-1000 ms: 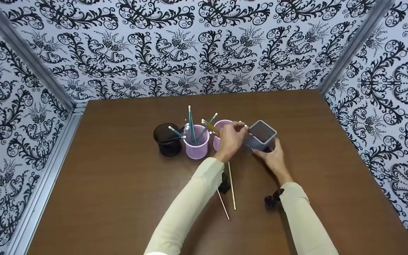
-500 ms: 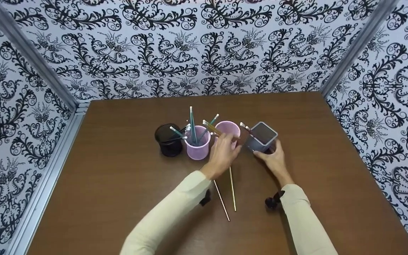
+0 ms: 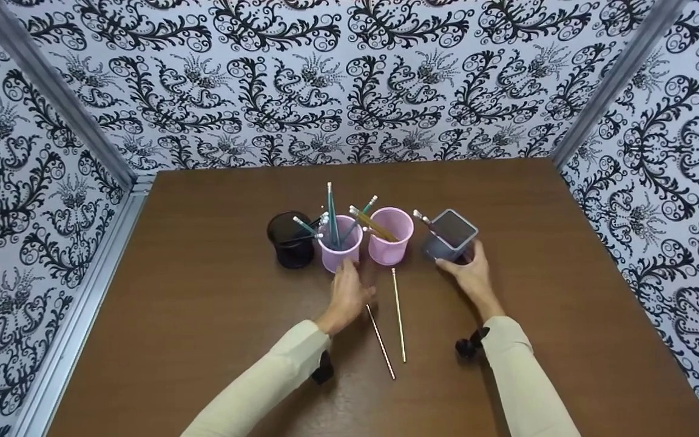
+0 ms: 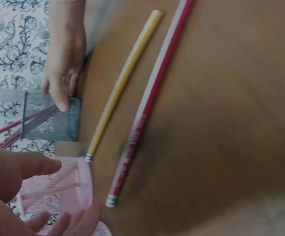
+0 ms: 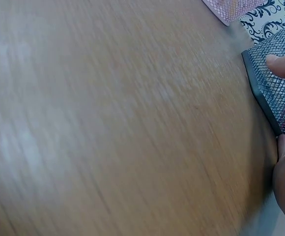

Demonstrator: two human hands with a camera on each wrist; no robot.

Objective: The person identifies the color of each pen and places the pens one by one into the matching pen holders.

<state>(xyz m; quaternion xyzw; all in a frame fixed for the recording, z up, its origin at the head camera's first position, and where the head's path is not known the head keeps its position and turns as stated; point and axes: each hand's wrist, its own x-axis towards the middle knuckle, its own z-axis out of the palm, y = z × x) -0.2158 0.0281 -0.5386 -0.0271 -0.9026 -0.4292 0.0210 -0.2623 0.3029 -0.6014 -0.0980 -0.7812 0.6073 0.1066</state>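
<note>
My left hand [image 3: 344,298] hovers in front of the left pink mesh cup [image 3: 340,258], holding nothing. In the left wrist view its thumb and fingers are spread apart, close to the eraser end of a red pencil [image 4: 145,113] lying on the table. A yellow pencil [image 4: 123,86] lies beside the red one. My right hand [image 3: 471,276] grips the square grey mesh pencil holder [image 3: 443,250] low down, thumb on one side. Red pencils [image 4: 39,120] show through its mesh, their eraser ends leaning out to the left.
Teal pencils [image 3: 331,212] stand in the left pink cup. Yellow pencils [image 3: 377,226] lean in the right pink cup [image 3: 391,252]. A black mesh cup [image 3: 292,255] with pencils stands at the left of the row. Patterned walls [image 3: 349,79] border the brown table [image 3: 204,340].
My left hand has left the pencil eraser ends at the grey holder and moved left and nearer, past the right pink cup. The right hand keeps its grip on the holder.
</note>
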